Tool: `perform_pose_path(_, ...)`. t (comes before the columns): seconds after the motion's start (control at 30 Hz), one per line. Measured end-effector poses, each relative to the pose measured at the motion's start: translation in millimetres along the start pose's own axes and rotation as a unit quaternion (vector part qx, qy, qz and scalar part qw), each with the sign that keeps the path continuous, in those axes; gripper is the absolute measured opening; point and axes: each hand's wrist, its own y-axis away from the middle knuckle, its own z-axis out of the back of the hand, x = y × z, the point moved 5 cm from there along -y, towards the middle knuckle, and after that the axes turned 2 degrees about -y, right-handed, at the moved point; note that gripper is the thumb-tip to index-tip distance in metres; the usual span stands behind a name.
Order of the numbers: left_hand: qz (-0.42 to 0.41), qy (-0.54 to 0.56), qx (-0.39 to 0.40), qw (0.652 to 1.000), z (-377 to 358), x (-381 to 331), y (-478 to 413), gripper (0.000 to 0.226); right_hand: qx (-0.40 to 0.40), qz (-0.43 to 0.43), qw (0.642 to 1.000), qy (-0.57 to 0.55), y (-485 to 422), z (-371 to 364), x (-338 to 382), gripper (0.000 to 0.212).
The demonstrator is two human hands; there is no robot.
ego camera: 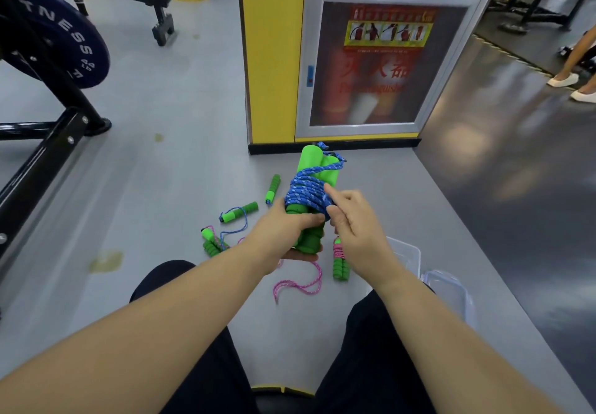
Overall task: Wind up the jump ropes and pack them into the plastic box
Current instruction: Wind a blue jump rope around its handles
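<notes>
My left hand (283, 236) grips the lower end of two green foam handles (314, 165) held together, with blue rope (304, 192) wound round their middle. My right hand (351, 220) pinches the blue rope at the right side of the bundle, forefinger stretched onto the coils. On the floor lie two more green handles joined by loose blue rope (237, 215), and a pink rope (298, 284) with green handles (340, 262). The clear plastic box (408, 254) stands on the floor to my right, partly hidden by my right forearm.
The box's clear lid (451, 291) lies beside it. A yellow pillar with a fire extinguisher cabinet (367, 68) stands just ahead. A weight machine with a blue plate (61, 45) is at the left. Another person's feet (571, 84) show at the far right.
</notes>
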Motion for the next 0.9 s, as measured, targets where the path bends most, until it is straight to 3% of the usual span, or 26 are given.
perform_pose_path(0.2, -0.004, -0.005, 0.012, 1.0, -6.5, 0.2, 3.3, 0.044, -0.124, -0.078, 0.981, -0.131, -6.9, 19.4, -7.5, 0.012)
perform_pose_path(0.37, -0.022, -0.008, -0.027, 0.999, -6.1, -4.9, 3.4, 0.044, -0.162, 0.013, 0.986, 0.041, -4.3, 22.4, 2.1, 0.006)
perform_pose_path(0.5, -0.031, -0.038, -0.057, 0.997, -4.7, -5.7, 5.2, 0.044, -0.129, 0.081, 0.98, 0.129, -3.9, 19.6, 9.0, 0.016)
perform_pose_path(0.63, -0.062, -0.096, -0.045, 0.992, -4.9, -8.9, 7.1, 0.046, -0.109, 0.109, 0.979, 0.137, -0.8, 16.6, 10.5, 0.029)
perform_pose_path(0.9, -0.059, -0.098, -0.017, 0.993, -8.0, -13.3, 6.7, 0.05, -0.134, 0.123, 0.972, 0.146, -2.2, 20.6, 15.0, 0.022)
